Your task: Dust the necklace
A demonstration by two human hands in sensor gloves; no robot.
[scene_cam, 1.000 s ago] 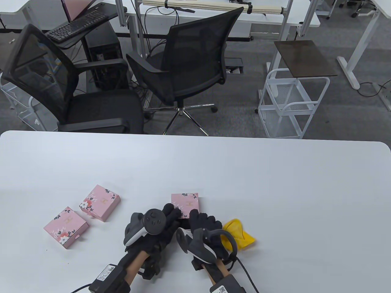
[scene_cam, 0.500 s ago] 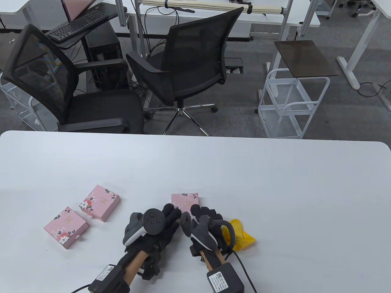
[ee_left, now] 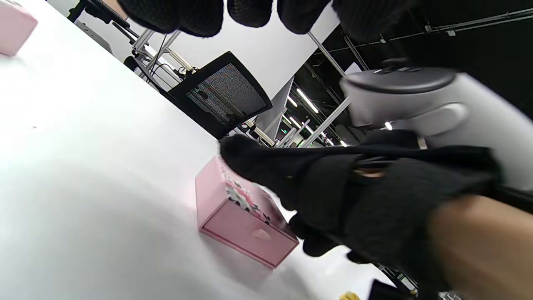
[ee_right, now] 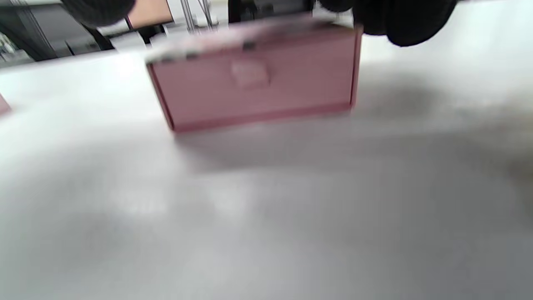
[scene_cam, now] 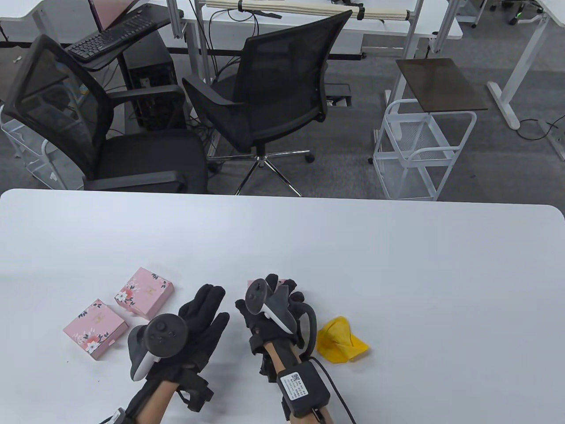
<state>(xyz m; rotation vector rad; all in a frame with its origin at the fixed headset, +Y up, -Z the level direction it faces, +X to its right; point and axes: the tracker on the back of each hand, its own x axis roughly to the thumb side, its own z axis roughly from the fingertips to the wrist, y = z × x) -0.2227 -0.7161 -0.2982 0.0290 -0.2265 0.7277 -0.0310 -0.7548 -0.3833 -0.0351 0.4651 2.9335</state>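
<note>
We see no necklace; probably inside the pink box (ee_left: 243,214) under our right hand (scene_cam: 276,304), whose fingers curl over its top. Left hand (scene_cam: 198,318) at its 9 o'clock, fingers straight, holding nothing. Box looks light, stiff card; pull the front drawer tab (ee_right: 250,73). The chain should be delicate.

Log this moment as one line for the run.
left hand: open, off box | right hand: fingers over pink box, drawer shut | yellow cloth: untouched | necklace: unseen
</note>
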